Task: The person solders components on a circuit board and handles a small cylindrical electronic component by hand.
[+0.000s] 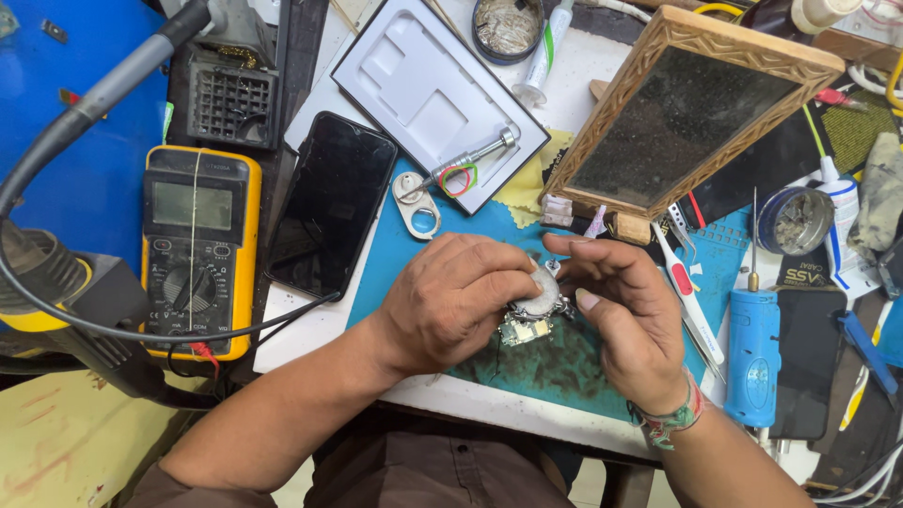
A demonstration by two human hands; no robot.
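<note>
I see my left hand (pixel 451 301) curled narrow over a round grey disc (pixel 541 296), thumb pressing it down, while my right hand (pixel 625 306) cups it from the other side with fingers half open, so both hands touch it and it sits squarely between them. Just under the disc lies a small circuit board (pixel 524 331) on the green mat (pixel 564 367), with the tweezers (pixel 691 301) just right of my right hand.
</note>
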